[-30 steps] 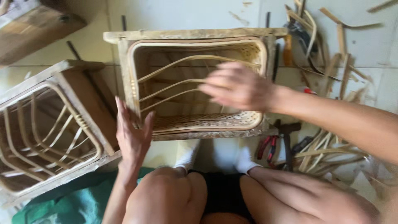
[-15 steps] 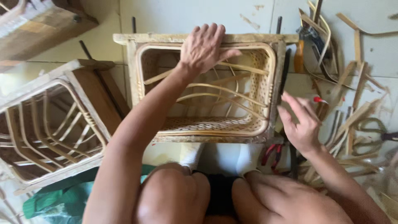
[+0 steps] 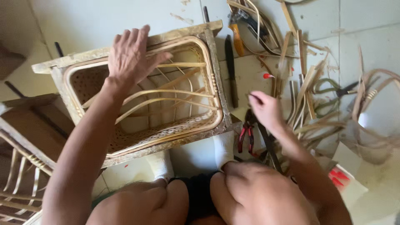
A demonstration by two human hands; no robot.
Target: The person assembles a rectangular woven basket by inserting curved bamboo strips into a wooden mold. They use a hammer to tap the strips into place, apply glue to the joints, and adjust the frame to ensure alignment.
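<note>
A wooden-framed box with woven cane walls and bent rattan ribs (image 3: 216, 89) lies on the tiled floor in front of my knees. My left hand (image 3: 131, 56) rests flat on its far rim, fingers spread, palm over the upper ribs. My right hand (image 3: 266, 110) is to the right of the box, fingers curled down among tools. Red-handled pliers (image 3: 246, 139) lie just below it, and a long dark tool (image 3: 271, 152) runs out from under the hand. Whether the fingers grip anything is hidden.
A dark knife (image 3: 230, 71) lies along the box's right side, with an orange-handled tool (image 3: 237, 35) above it. Loose rattan strips (image 3: 308, 96) pile up at the right. A second cane frame (image 3: 25, 166) sits at the left. My white-socked feet (image 3: 160, 164) touch the box.
My left hand went from the box's near left side to its far rim. My right hand left the box for the tools at the right and has dropped lower. The view has tilted.
</note>
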